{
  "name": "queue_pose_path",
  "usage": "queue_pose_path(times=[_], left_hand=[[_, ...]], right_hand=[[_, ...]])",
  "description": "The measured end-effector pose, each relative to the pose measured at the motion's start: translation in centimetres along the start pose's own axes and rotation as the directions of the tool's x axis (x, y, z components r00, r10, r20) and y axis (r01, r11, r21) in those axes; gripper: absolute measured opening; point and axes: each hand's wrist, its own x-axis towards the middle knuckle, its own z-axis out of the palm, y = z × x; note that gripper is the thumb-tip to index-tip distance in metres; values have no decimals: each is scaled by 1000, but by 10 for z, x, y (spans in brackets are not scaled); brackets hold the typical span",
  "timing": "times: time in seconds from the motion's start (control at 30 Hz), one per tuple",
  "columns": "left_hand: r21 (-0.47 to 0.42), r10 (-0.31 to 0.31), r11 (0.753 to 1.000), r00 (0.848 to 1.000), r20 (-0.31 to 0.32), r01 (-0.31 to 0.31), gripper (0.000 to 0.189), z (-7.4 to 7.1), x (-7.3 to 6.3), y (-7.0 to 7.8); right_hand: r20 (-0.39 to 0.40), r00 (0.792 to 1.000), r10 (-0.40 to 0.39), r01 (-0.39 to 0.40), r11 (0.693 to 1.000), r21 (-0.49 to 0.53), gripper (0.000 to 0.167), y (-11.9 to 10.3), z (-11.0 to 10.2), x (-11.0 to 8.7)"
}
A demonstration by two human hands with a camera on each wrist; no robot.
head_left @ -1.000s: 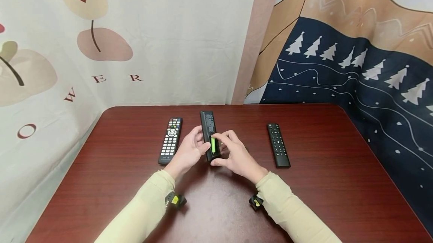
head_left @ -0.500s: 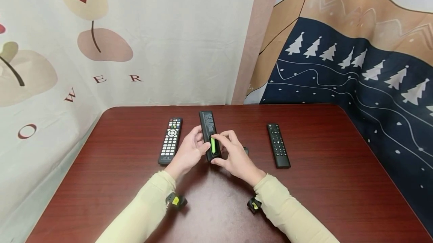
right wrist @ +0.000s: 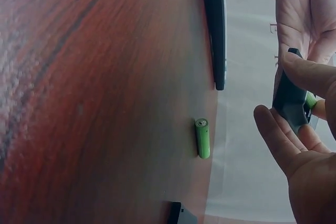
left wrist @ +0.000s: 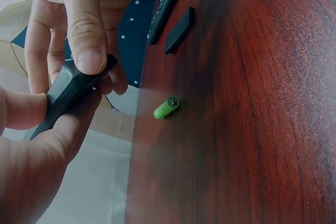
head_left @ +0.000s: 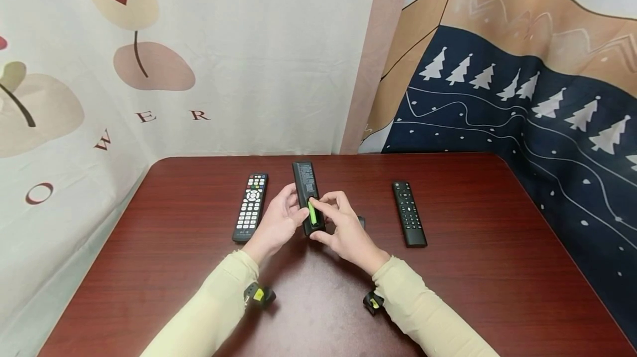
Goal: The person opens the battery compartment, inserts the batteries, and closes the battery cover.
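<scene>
A black remote control [head_left: 304, 177] is held back side up, its battery compartment uncovered. A green battery [head_left: 312, 212] lies in that compartment at a slant. My left hand [head_left: 281, 216] grips the remote along its left side, thumb on the edge and fingers underneath. At the remote's lower end, my right hand [head_left: 343, 227] presses its thumb, while the index fingertip touches the battery's upper end. Other fingers of that hand sit at the remote's underside in the right wrist view. A second green battery [right wrist: 203, 139] lies loose on the table below the hands, hidden in the head view.
To the left lies a remote with white buttons [head_left: 252, 205]; a slimmer black remote [head_left: 410, 213] is at the right. Partly behind my right hand is a small black battery cover [left wrist: 179, 31]. Cloth hangings [head_left: 278, 58] stand behind the brown table [head_left: 473, 290].
The battery in the compartment has gone from straight to slanted, its upper end shifted left. My right hand has shifted slightly left, and the battery cover has come partly into sight behind it.
</scene>
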Motion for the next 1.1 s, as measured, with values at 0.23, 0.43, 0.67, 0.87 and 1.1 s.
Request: queue_pose_path(times=[0.23,0.43,0.67,0.87,1.1], left_hand=[[-4,5,1000,1000,-16,-5,56,1,0,3],[-17,3,1000,1000,-28,-3,57,1,1,4],[-33,6,999,999,-42,-8,58,1,2,3],[-41,8,999,999,-40,-9,59,0,2,3],[-37,5,999,999,-35,-6,58,-1,2,2]], right_hand=[[-19,999,-44,44,998,-38,65,1,0,0],[-25,998,-59,58,998,-39,60,0,-1,0],[-47,997,-69,66,996,-65,50,0,0,-1],[-33,996,-85,82,993,-82,49,0,1,-1],[9,996,-90,90,991,-103,46,2,-2,1]])
